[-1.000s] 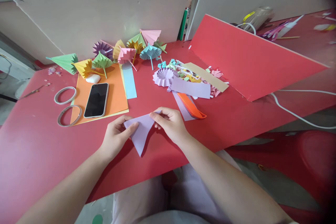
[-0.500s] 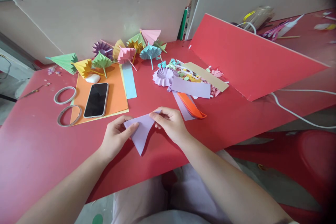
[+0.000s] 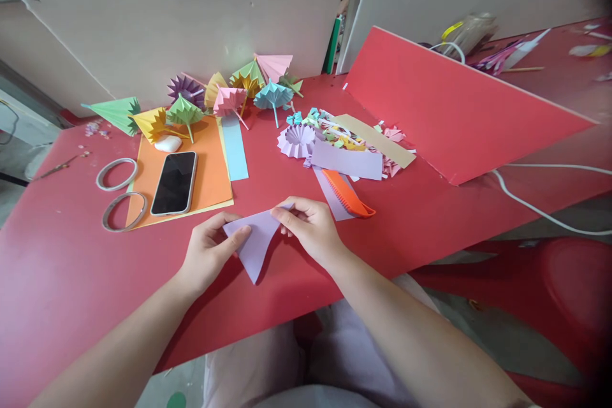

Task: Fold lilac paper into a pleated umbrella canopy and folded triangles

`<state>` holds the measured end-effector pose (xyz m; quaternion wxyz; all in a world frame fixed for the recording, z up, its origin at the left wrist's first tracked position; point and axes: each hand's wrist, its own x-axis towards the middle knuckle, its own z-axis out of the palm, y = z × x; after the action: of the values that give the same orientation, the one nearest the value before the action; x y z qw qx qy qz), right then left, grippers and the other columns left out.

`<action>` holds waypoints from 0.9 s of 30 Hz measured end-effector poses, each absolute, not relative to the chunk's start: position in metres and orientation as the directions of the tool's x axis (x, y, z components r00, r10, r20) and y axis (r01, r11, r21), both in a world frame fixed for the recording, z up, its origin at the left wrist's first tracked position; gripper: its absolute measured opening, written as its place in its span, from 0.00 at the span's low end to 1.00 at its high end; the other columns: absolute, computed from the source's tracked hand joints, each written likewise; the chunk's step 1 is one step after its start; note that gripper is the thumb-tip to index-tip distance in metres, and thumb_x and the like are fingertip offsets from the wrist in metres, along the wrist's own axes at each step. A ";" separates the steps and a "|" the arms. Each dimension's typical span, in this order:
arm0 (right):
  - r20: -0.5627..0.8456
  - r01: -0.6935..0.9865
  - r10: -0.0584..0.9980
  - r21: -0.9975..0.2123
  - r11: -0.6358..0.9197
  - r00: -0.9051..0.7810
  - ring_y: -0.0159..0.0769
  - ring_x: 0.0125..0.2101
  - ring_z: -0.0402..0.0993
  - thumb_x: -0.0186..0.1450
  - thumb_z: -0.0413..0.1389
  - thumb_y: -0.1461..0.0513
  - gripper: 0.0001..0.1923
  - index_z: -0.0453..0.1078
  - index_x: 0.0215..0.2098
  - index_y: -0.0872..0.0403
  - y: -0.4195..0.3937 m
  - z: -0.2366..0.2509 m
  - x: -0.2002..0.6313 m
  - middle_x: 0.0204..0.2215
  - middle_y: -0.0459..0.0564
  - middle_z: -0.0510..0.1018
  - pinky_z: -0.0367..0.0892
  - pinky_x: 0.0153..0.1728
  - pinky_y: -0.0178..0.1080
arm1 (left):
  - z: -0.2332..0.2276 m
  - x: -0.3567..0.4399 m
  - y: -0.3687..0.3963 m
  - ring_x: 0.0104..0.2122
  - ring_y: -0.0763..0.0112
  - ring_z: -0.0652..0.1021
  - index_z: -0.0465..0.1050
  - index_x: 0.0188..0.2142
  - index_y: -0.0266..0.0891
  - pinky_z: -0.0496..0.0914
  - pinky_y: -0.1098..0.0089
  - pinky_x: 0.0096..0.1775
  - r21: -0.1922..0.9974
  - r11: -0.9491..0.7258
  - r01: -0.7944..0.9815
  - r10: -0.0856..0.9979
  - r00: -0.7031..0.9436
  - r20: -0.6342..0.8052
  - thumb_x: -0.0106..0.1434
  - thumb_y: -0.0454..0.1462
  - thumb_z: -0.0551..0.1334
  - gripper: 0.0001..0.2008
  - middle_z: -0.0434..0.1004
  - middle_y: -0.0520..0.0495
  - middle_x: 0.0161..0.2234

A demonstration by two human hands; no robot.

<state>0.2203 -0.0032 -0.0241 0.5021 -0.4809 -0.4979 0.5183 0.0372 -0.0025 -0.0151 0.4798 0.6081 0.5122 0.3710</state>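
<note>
A folded piece of purple paper [image 3: 257, 245], roughly triangular with its point toward me, is held over the front of the red table [image 3: 71, 280]. My left hand [image 3: 208, 252] pinches its left corner, thumb on top. At its upper right edge my right hand [image 3: 308, 229] grips it between thumb and fingers. Just beyond my right hand, an orange comb-like tool [image 3: 349, 194] lies on a purple paper strip [image 3: 329, 194]. A pleated purple paper ring [image 3: 297, 141] sits behind these, beside a wider purple strip [image 3: 347, 160].
Several small paper umbrellas [image 3: 229, 101] stand along the wall. At left, a phone [image 3: 174, 183] rests on orange paper [image 3: 215, 172] near two tape rolls [image 3: 117, 174]. Paper scraps [image 3: 342, 131] are heaped behind the strips. A tilted red board [image 3: 454, 102] rises at right, with a white cable [image 3: 535, 207] below.
The view has shifted very slightly. Both hands keep the same hold on the purple paper, and nothing on the table has been moved.
</note>
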 end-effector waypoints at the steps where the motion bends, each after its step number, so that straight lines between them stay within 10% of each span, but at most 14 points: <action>1: 0.027 -0.027 0.999 -0.999 0.026 -0.028 0.27 0.17 0.65 0.56 0.58 0.52 0.13 0.71 0.23 0.53 -0.004 -0.023 0.220 0.16 0.42 0.69 0.62 0.18 0.32 | -0.015 0.037 -0.003 0.20 0.74 0.70 0.72 0.27 0.38 0.67 0.73 0.25 0.961 -0.028 0.276 0.979 0.200 -0.029 0.55 0.45 0.64 0.12 0.71 0.53 0.21; 27: 0.326 0.077 0.945 -0.943 0.324 0.022 0.30 0.21 0.68 0.59 0.57 0.58 0.07 0.75 0.25 0.50 -0.011 -0.020 0.220 0.20 0.44 0.74 0.64 0.22 0.35 | -0.015 0.034 -0.006 0.21 0.74 0.72 0.74 0.28 0.40 0.67 0.75 0.23 0.957 -0.128 0.262 0.977 0.201 0.076 0.55 0.41 0.65 0.07 0.74 0.52 0.23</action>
<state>0.2201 -0.0111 -0.0205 0.5659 -0.4370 -0.5845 0.3836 0.0335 -0.0059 -0.0149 0.4447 0.6345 0.4881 0.4018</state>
